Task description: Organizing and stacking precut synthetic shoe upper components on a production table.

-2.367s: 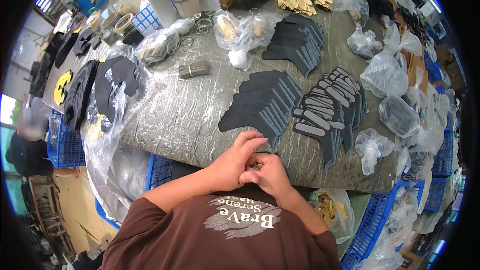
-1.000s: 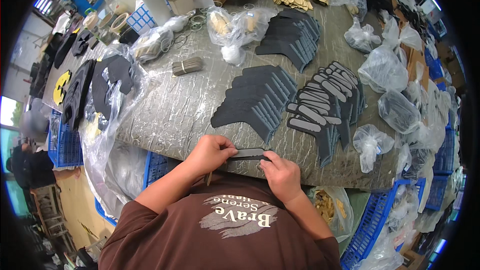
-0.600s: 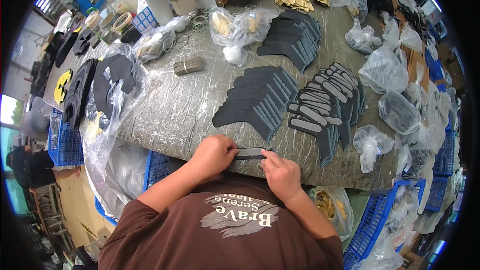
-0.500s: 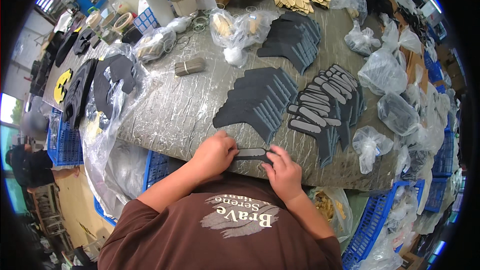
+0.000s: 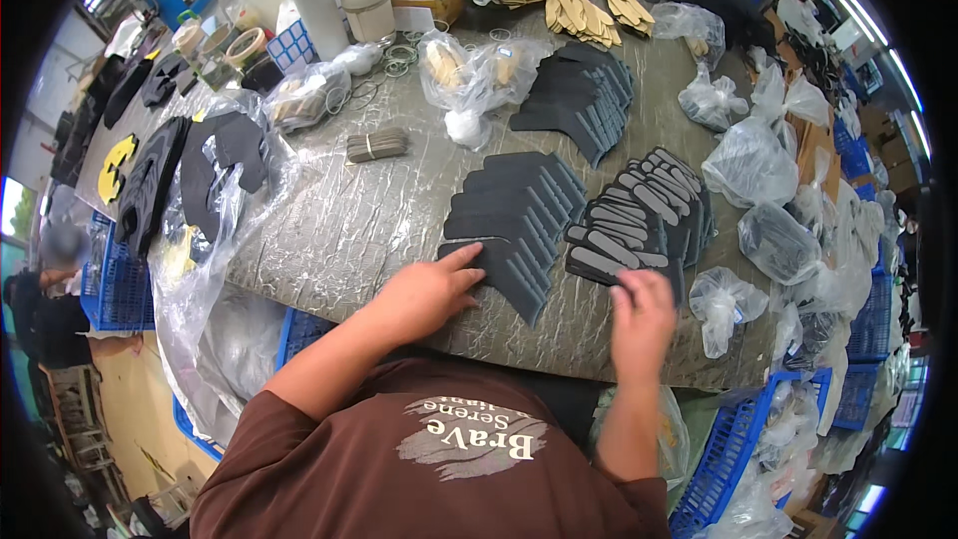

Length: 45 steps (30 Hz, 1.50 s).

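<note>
My left hand [image 5: 431,292] rests with its fingers apart on the nearest black cut-out [image 5: 499,269] of an overlapping row. The pieces are flat and angled, with blue-grey edges. My right hand [image 5: 644,311] is at the near side of a second overlapping pile, where black cut-outs carry rounded grey strips [image 5: 596,262]. Its fingers are bent and drawn together over the near edge. What lies between them is hidden. Farther back lies another row of black cut-outs [image 5: 569,95].
A banded bundle of brown-grey strips [image 5: 377,146] lies left of the rows. Clear plastic bags [image 5: 469,85] with beige pieces sit behind it. Knotted bags [image 5: 753,160] crowd the right side. Jars and a grey cylinder [image 5: 314,5] stand at the back left. Blue crates [image 5: 743,449] flank the table.
Both hands have parted from the grey-faced black piece they held at the table's front edge. My left hand moved forward onto the black row, my right hand rightward to the grey-strip pile.
</note>
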Available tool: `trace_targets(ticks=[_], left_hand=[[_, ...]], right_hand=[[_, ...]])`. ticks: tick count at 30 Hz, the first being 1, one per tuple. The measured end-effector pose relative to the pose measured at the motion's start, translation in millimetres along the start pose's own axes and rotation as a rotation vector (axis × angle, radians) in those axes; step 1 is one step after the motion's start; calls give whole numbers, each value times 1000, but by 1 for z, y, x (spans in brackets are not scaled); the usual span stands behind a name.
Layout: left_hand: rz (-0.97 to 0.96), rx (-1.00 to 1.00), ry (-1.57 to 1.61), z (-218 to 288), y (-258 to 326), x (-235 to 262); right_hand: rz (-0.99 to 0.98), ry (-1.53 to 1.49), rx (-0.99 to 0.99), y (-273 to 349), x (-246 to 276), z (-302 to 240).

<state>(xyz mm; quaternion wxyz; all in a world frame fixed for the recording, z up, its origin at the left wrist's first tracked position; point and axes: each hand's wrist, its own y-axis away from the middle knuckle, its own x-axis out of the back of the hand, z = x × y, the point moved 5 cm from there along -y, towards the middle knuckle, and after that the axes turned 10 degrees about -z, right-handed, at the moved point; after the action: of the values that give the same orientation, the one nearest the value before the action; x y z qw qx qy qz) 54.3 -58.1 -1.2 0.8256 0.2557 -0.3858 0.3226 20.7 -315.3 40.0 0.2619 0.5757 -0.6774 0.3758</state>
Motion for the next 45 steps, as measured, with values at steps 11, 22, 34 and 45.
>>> trace_targets(ticks=[11,22,34,45], left_hand=[[180,-351,159,51,8,2],[31,-407,218,58,11,-3],[67,-371,322,46,13,-9],[86,-401,347,47,13,-7]], right_hand=[[-696,-836,181,22,-89,-84],[-765,-979,90,30,-116,-70],[-819,-1192,-254,40,-116,-68],[-722,-1201,-264,40,-118,-71]])
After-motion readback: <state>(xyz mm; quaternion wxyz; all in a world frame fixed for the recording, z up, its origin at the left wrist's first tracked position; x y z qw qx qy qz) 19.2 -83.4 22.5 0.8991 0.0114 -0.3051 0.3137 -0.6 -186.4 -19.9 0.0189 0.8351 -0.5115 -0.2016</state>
